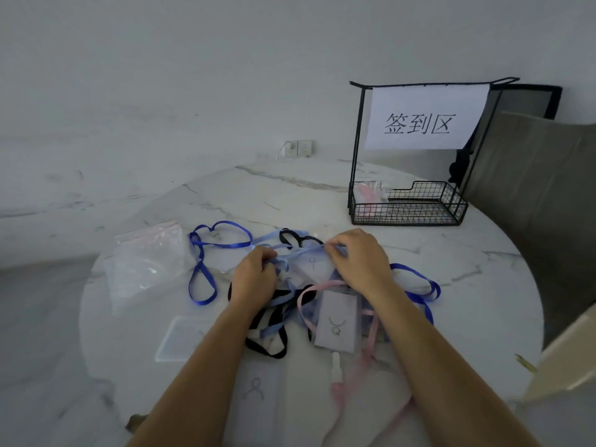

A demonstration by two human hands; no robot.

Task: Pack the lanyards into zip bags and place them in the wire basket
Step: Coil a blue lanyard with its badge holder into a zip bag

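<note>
A tangle of lanyards lies mid-table: a dark blue one [201, 262], a black one [269, 333], a pink one [364, 356] and a light blue one [298, 253]. My left hand [253, 279] and my right hand [358, 259] both pinch the light blue lanyard's strap, stretched between them above the pile. A badge holder [337, 321] lies below my right hand. Clear zip bags [145, 262] sit in a heap at the left. The black wire basket [409, 211] stands at the back right with one bagged pink lanyard [371, 191] inside.
The round marble table [483, 285] ends close on the right, beside a grey chair [541, 188]. A paper sign [422, 119] hangs on the basket's frame. Flat clear card sleeves [180, 338] lie near the front left. A wall socket [298, 148] is behind.
</note>
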